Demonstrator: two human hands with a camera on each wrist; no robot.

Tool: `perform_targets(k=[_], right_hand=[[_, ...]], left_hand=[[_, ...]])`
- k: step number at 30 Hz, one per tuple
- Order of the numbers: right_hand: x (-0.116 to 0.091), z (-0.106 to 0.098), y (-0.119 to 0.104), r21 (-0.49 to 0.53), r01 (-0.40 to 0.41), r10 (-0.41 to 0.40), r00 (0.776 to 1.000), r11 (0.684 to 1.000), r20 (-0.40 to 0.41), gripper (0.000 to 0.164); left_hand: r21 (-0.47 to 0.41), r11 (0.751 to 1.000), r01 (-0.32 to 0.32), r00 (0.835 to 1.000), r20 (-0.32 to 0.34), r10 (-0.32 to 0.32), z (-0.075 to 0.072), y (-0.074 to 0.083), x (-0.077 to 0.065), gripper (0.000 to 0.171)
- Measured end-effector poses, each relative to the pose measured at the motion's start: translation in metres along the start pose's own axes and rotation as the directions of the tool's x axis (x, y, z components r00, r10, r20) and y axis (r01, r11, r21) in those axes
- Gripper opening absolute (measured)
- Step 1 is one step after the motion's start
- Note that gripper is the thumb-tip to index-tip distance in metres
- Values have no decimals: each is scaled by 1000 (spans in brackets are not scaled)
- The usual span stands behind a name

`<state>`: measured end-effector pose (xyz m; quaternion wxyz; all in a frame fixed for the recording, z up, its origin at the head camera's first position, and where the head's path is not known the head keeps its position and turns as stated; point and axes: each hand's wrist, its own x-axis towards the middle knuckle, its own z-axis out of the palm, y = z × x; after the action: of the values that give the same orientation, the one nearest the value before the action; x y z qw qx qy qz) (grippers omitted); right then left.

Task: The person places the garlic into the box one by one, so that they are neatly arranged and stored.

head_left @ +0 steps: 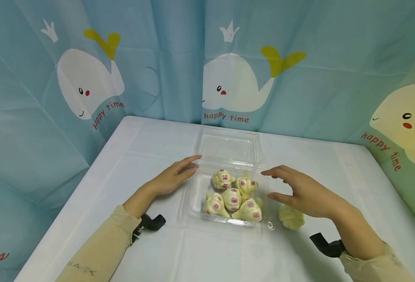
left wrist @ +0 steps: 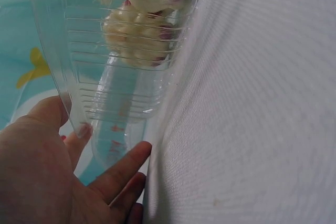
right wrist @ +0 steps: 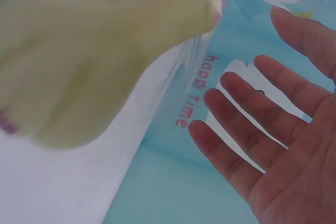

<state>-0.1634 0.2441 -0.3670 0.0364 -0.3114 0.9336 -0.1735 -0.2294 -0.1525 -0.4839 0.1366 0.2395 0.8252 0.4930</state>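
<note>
A clear plastic clamshell box (head_left: 196, 196) lies unfolded on the table, its lid (head_left: 228, 145) laid back on the far side. Several garlic bulbs (head_left: 231, 199), cream with purple marks, fill the middle and right of its base. My left hand (head_left: 168, 178) is at the box's left side; in the left wrist view its thumb (left wrist: 50, 111) and a fingertip overlap the clear rim. On the other side, my right hand (head_left: 299, 194) hovers with fingers spread and holds nothing. Another garlic bulb (head_left: 291, 217) sits outside the box, beneath that hand, and looms large in the right wrist view.
White cloth (head_left: 151, 250) covers the table. Blue curtains (head_left: 179, 58) with whale prints hang behind it and along its sides. A black wrist mount (head_left: 327, 246) sticks out below the right hand, and another (head_left: 149, 224) below the left.
</note>
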Motion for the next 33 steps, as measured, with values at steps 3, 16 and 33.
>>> perform_targets(k=[3,16,33], right_hand=[[-6,-1,4,-1,-14,14,1000,1000,-1,51],[-31,2,19,-14,-69,69,998,998,2,50],[-44,10,23,39,-139,137,990,990,30,50]], left_hand=[[8,1000,6,1000,-5,-6,0,0,0,56],[-11,999,-36,999,12,36,0,0,2,55],[19,1000,-9,1000,-14,9,0,-2,1,53]])
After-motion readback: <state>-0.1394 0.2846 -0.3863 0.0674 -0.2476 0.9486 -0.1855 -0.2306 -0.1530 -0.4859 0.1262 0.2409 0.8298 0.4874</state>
